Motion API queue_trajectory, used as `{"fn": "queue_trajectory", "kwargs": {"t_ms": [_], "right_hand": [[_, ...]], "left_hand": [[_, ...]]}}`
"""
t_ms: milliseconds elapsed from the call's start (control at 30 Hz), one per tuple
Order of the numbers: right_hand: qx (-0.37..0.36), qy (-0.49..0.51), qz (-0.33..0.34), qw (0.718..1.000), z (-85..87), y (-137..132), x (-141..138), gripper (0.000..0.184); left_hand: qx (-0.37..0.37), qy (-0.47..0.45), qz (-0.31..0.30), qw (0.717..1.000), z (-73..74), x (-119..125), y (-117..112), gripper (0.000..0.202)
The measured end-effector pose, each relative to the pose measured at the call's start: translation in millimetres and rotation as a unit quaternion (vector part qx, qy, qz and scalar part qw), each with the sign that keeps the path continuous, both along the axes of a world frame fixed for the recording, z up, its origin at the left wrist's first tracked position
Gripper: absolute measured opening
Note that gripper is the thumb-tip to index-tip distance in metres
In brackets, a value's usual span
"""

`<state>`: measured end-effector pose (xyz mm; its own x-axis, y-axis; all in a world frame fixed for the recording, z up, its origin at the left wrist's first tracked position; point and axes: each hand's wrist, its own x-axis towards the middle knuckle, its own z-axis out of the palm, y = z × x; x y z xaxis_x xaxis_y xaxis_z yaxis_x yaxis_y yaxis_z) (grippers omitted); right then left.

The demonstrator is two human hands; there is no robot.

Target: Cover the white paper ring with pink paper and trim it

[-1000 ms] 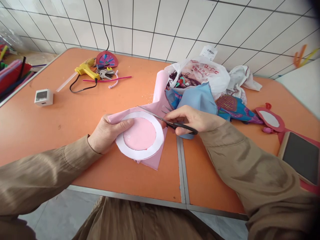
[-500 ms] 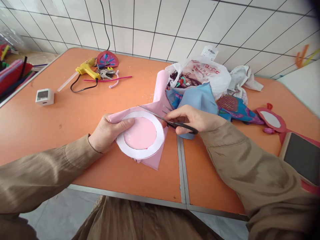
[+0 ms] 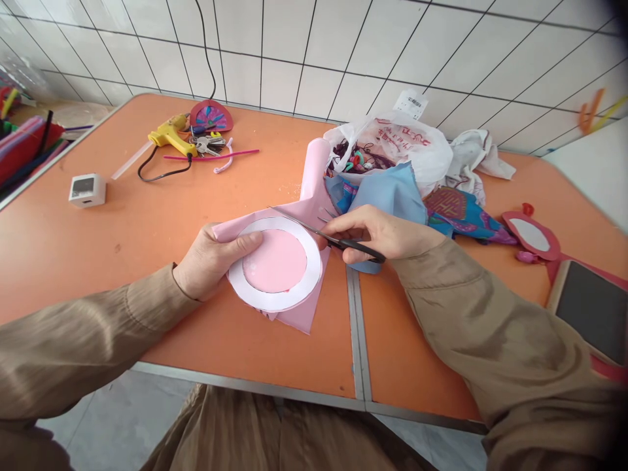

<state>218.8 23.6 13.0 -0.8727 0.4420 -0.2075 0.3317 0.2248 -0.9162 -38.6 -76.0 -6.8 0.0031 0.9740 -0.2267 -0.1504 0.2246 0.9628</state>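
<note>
My left hand [image 3: 210,261] pinches a white paper ring [image 3: 275,297] together with the pink fabric [image 3: 299,317] under it, thumb on top at the ring's left edge. The pink shows through the ring's round hole. My right hand [image 3: 380,232] is closed round black-handled scissors [image 3: 314,230]. Their blades lie along the ring's upper right edge, tips pointing left over the pink fabric. All of this sits on the orange table [image 3: 122,222] near its front edge.
A white plastic bag [image 3: 407,147] of coloured bits, blue cloth [image 3: 392,190] and patterned fabric [image 3: 461,212] lie behind my right hand. A yellow glue gun [image 3: 169,137], keys [image 3: 209,144] and a small white box [image 3: 87,190] are far left. A dark tablet [image 3: 591,307] and a red-rimmed disc [image 3: 532,234] lie right.
Almost nothing has moved; both hands keep their hold and the scissors stay at the ring's upper right edge.
</note>
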Motion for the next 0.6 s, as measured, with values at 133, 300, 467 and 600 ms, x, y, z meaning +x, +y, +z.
{"fn": "queue_trajectory", "kwargs": {"t_ms": [133, 300, 467, 600], "right_hand": [[-0.004, 0.002, -0.001, 1.0, -0.9, 0.3, 0.6, 0.06], [-0.001, -0.004, -0.002, 1.0, 0.1, 0.3, 0.4, 0.058], [0.013, -0.017, -0.009, 1.0, 1.7, 0.1, 1.0, 0.055], [0.03, -0.036, -0.007, 0.999, 3.3, 0.1, 1.6, 0.058]], "left_hand": [[-0.001, 0.003, 0.001, 1.0, -0.3, -0.3, 0.4, 0.04], [-0.002, 0.0, 0.001, 1.0, 0.3, 0.4, 0.0, 0.041], [-0.006, -0.006, -0.002, 1.0, 0.2, 0.7, 0.4, 0.039], [-0.01, -0.007, -0.002, 1.0, 0.5, 0.6, 0.3, 0.039]]}}
